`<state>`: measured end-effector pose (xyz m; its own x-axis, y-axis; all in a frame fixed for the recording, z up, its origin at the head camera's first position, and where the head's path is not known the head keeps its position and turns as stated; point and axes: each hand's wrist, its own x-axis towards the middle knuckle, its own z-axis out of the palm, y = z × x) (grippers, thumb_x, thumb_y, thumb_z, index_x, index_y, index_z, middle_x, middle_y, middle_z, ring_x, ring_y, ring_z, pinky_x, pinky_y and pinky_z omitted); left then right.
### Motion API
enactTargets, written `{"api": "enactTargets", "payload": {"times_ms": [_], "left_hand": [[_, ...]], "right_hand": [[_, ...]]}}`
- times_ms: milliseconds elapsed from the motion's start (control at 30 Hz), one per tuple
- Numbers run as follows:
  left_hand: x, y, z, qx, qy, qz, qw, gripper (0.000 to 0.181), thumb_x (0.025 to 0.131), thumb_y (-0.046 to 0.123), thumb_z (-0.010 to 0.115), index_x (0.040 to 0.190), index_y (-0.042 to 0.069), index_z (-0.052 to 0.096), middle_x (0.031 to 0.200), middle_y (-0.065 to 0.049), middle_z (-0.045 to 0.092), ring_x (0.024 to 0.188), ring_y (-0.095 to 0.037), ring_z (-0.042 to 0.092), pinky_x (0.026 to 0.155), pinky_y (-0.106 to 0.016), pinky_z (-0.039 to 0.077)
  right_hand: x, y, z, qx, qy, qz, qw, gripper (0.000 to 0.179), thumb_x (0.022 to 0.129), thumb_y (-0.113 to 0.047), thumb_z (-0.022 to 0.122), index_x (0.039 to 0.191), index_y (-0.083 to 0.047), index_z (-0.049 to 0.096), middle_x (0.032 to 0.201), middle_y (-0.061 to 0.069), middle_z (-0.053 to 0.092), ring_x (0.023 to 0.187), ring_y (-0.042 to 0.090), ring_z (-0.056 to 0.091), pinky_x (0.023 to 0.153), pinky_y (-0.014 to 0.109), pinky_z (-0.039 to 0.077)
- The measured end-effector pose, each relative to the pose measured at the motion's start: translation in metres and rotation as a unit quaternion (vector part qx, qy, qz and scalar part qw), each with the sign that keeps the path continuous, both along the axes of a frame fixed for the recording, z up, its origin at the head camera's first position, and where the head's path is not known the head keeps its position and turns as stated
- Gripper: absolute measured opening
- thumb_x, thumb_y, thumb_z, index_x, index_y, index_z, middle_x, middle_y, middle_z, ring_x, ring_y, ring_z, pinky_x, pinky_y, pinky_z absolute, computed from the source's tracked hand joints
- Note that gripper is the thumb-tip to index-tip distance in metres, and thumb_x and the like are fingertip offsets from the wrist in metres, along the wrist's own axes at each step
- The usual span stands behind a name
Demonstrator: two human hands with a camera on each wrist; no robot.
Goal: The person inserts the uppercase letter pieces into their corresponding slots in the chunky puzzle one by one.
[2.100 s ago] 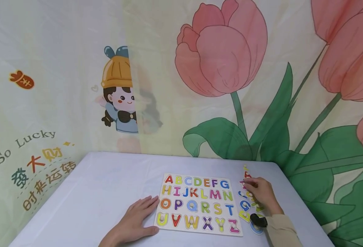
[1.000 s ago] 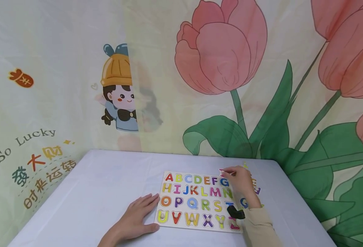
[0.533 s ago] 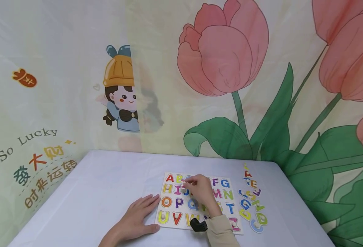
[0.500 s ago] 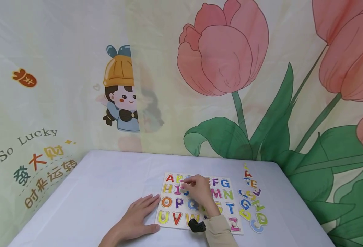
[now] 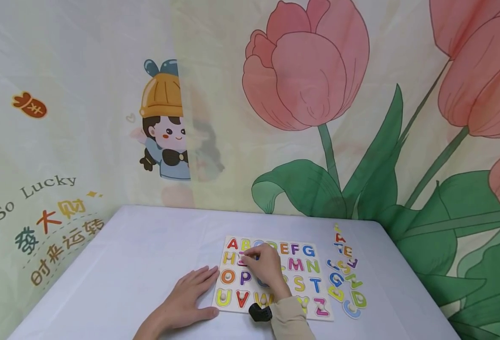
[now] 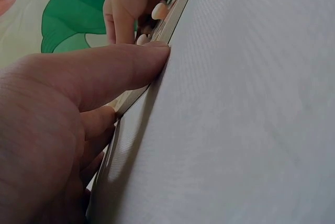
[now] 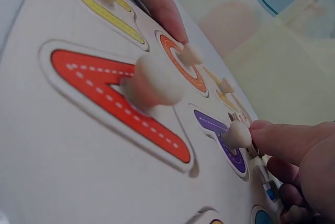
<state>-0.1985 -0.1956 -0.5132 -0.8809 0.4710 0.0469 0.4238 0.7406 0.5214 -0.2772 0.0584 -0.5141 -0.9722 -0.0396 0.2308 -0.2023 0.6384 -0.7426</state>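
Fingers and thumb of the right hand (image 5: 267,265) were clamped on the pink letter I (image 5: 242,263), which they partly hid, so whether it sat flat in its slot could not be told. The letter was at the alphabet board (image 5: 324,292), near its left edge in the second row, beside the orange H (image 5: 229,258) and above the purple P (image 5: 245,278). The board lay to the right of the table's (image 5: 148,255) middle, well apart from its far edge. The left hand (image 5: 190,298) rested at the board's left edge, fingers nearly straight, with the thumb touching the rim by the near left corner. Round pale knobs stood up from the P, the orange O (image 5: 227,276), the yellow U (image 5: 223,298) and the red V (image 5: 242,299). Off the board's right edge, toward the table's right edge, lay a straggling group of loose letters, among them a red A (image 5: 340,238), a blue G (image 5: 336,280) and a green D (image 5: 358,299). A beige sleeve (image 5: 291,321) covered the right forearm, and a black device (image 5: 260,312) showed at that wrist. Beyond the table's far edge hung a cloth (image 5: 216,71) printed with pink tulips.
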Motion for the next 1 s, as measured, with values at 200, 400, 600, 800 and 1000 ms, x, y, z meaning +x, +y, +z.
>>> {"api": "enactTargets", "payload": {"times_ms": [200,400,600,800,1000], "left_hand": [[0.000,-0.001,0.001,-0.001,0.010,-0.002,0.9999,0.095,0.088,0.066,0.073,0.163,0.014,0.045,0.170,-0.001,0.040,0.159,-0.036,0.031,0.125,-0.068,0.022],[-0.001,0.000,-0.001,-0.005,0.007,-0.004,1.0000,0.095,0.089,0.068,0.071,0.163,0.015,0.044,0.170,0.000,0.040,0.159,-0.035,0.030,0.125,-0.068,0.022],[-0.001,0.000,0.001,-0.003,-0.001,-0.002,1.0000,0.096,0.088,0.068,0.072,0.163,0.014,0.044,0.170,-0.001,0.040,0.159,-0.036,0.029,0.125,-0.068,0.021],[-0.001,-0.001,0.001,0.001,0.000,-0.005,1.0000,0.096,0.089,0.067,0.072,0.163,0.014,0.044,0.170,-0.001,0.040,0.159,-0.036,0.030,0.125,-0.068,0.021],[-0.001,-0.001,-0.001,0.004,0.000,-0.005,1.0000,0.096,0.088,0.067,0.073,0.163,0.014,0.045,0.170,-0.001,0.040,0.159,-0.037,0.030,0.125,-0.069,0.021]], "right_hand": [[0.001,-0.001,0.000,-0.002,0.002,-0.004,1.0000,0.008,0.088,-0.026,0.089,0.092,-0.019,0.086,0.089,-0.005,0.064,0.083,0.012,0.053,0.075,0.030,0.043],[0.002,-0.001,-0.003,0.009,0.008,-0.013,0.9998,0.010,0.086,-0.027,0.090,0.089,-0.018,0.085,0.089,-0.005,0.062,0.085,0.012,0.054,0.078,0.031,0.044],[0.000,-0.002,-0.003,0.019,0.007,-0.011,0.9997,0.010,0.086,-0.028,0.090,0.091,-0.020,0.086,0.089,-0.006,0.062,0.085,0.012,0.053,0.078,0.032,0.043],[0.000,-0.001,-0.001,0.032,0.008,0.002,0.9995,0.008,0.088,-0.026,0.089,0.093,-0.021,0.085,0.090,-0.006,0.062,0.086,0.013,0.052,0.080,0.034,0.042],[-0.002,0.012,0.005,0.010,-0.015,0.067,0.9976,0.012,0.094,-0.022,0.082,0.105,-0.017,0.084,0.094,-0.006,0.065,0.088,0.013,0.055,0.078,0.030,0.046]]}}
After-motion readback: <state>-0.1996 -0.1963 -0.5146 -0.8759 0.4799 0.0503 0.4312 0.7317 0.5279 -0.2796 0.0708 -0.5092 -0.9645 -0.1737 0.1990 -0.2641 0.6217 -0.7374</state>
